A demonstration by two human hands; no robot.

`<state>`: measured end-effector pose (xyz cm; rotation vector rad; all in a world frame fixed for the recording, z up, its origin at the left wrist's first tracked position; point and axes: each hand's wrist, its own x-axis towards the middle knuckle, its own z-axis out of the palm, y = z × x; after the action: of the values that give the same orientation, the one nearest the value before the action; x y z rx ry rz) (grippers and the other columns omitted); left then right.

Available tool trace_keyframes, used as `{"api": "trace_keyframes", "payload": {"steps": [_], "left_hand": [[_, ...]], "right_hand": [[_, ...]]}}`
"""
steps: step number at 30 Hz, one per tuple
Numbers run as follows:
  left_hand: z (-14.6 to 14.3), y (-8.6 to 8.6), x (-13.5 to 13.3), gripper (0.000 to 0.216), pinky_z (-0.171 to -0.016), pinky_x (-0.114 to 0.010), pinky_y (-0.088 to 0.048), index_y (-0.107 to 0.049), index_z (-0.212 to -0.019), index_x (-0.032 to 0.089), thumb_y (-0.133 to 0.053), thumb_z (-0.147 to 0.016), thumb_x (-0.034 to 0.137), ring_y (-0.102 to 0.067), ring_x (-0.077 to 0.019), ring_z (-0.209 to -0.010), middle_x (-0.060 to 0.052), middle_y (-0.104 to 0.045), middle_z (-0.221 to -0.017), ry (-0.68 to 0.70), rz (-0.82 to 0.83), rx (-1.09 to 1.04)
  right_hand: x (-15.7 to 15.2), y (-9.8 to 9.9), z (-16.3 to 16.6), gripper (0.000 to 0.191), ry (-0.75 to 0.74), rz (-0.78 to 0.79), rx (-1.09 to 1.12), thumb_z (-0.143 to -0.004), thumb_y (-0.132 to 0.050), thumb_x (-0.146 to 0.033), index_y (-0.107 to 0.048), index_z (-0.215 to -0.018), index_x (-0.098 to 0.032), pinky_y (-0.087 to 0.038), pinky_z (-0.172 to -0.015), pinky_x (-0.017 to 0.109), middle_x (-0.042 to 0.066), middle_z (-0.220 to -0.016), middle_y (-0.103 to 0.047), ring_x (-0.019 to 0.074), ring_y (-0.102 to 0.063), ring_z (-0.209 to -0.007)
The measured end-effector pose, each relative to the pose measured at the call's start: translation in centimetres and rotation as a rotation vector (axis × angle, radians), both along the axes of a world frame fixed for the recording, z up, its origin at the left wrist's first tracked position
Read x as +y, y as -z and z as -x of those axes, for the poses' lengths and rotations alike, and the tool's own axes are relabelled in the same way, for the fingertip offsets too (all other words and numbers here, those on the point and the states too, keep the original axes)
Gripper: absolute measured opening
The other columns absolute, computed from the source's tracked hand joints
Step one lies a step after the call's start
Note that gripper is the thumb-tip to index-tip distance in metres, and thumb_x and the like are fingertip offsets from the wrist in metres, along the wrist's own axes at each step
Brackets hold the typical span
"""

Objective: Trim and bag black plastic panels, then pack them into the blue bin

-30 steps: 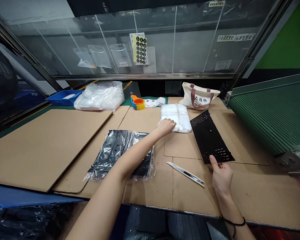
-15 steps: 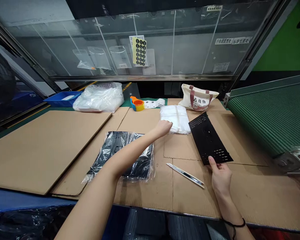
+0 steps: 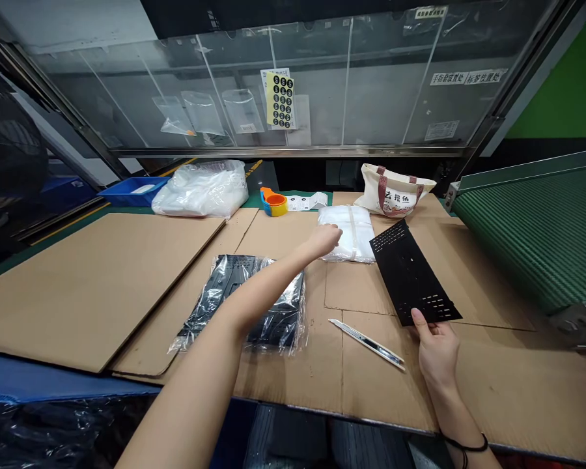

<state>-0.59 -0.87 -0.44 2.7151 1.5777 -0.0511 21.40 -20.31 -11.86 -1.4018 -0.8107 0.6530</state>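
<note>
My right hand (image 3: 438, 355) grips the lower end of a thin black panel (image 3: 410, 277), thumb on its face. Rows of small slots run across both ends of the panel, which is held tilted above the cardboard. My left hand (image 3: 325, 240) reaches out over the left edge of a stack of clear plastic bags (image 3: 354, 238) tied with a band. Its fingers are curled closed, and what they may pinch is hidden. A utility knife (image 3: 368, 344) lies between my arms. Under my left forearm lie black panels in clear plastic (image 3: 219, 296).
A large cardboard sheet (image 3: 102, 280) covers the left side. Along the back sit a blue tray (image 3: 131, 192), a bulky plastic bag (image 3: 202, 189), an orange, yellow and blue tape dispenser (image 3: 274, 203) and a cloth bag (image 3: 395, 190). A green conveyor belt (image 3: 557, 215) stands at right.
My left hand has shifted slightly up along the bag stack. My right hand still holds the black panel in nearly the same pose. The view has turned a little left.
</note>
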Motion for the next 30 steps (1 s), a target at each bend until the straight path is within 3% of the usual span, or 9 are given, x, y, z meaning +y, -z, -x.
{"api": "trace_keyframes", "payload": {"steps": [5,10,13,16,21,30], "left_hand": [[0.0,1.2,1.0,0.026,-0.081,-0.038,-0.055,-0.063,-0.105,0.015,-0.056,-0.093,0.037,-0.064,-0.0176,-0.091,-0.007,-0.066,-0.104,-0.076,0.092,-0.118],[-0.1,2.3,1.7,0.027,-0.083,-0.04,-0.054,-0.061,-0.11,0.015,-0.057,-0.092,0.035,-0.063,-0.0193,-0.095,-0.007,-0.064,-0.109,-0.071,0.176,-0.238],[-0.1,2.6,2.1,0.028,-0.084,-0.041,-0.054,-0.061,-0.112,0.015,-0.059,-0.091,0.034,-0.063,-0.02,-0.097,-0.008,-0.063,-0.113,-0.063,0.237,-0.3],[-0.1,2.9,2.3,0.029,-0.084,-0.041,-0.054,-0.06,-0.113,0.015,-0.059,-0.091,0.034,-0.063,-0.0204,-0.098,-0.008,-0.063,-0.114,-0.086,0.276,-0.372],[-0.1,3.3,2.4,0.027,-0.082,-0.04,-0.055,-0.061,-0.11,0.015,-0.06,-0.091,0.033,-0.063,-0.0193,-0.095,-0.007,-0.064,-0.11,-0.158,0.307,-0.545],[0.1,2.6,3.2,0.033,-0.076,-0.037,-0.056,-0.057,-0.118,0.015,-0.056,-0.093,0.036,-0.064,-0.0182,-0.09,-0.008,-0.063,-0.111,-0.42,0.267,-1.02]], "right_hand": [[-0.1,-0.5,0.4,0.049,-0.028,-0.018,-0.086,-0.069,-0.072,-0.058,-0.072,-0.088,-0.013,-0.055,-0.08,0.04,0.012,-0.091,-0.074,0.0273,-0.069,-0.087],[-0.4,-1.1,1.0,0.048,-0.066,-0.062,-0.221,-0.074,-0.066,-0.058,-0.072,-0.091,-0.013,-0.055,-0.071,0.037,0.012,-0.09,-0.075,0.026,-0.069,-0.082],[-0.5,-1.1,1.3,0.045,-0.101,-0.082,-0.328,-0.075,-0.066,-0.059,-0.071,-0.08,-0.014,-0.05,-0.055,0.03,0.009,-0.07,-0.071,0.0203,-0.064,-0.06],[-0.6,-1.1,1.5,0.045,-0.147,-0.097,-0.427,-0.075,-0.065,-0.06,-0.068,-0.067,-0.016,-0.039,-0.043,0.026,0.003,-0.048,-0.058,0.0137,-0.048,-0.041],[-0.2,-1.3,2.2,0.049,-0.219,-0.102,-0.531,-0.081,-0.057,-0.063,-0.064,-0.062,-0.018,-0.033,-0.042,0.025,-0.002,-0.041,-0.046,0.012,-0.039,-0.037],[-0.2,-1.7,2.9,0.052,-0.254,-0.046,-0.515,-0.08,-0.053,-0.067,-0.062,-0.06,-0.02,-0.033,-0.044,0.027,-0.001,-0.041,-0.045,0.0135,-0.039,-0.038]]}}
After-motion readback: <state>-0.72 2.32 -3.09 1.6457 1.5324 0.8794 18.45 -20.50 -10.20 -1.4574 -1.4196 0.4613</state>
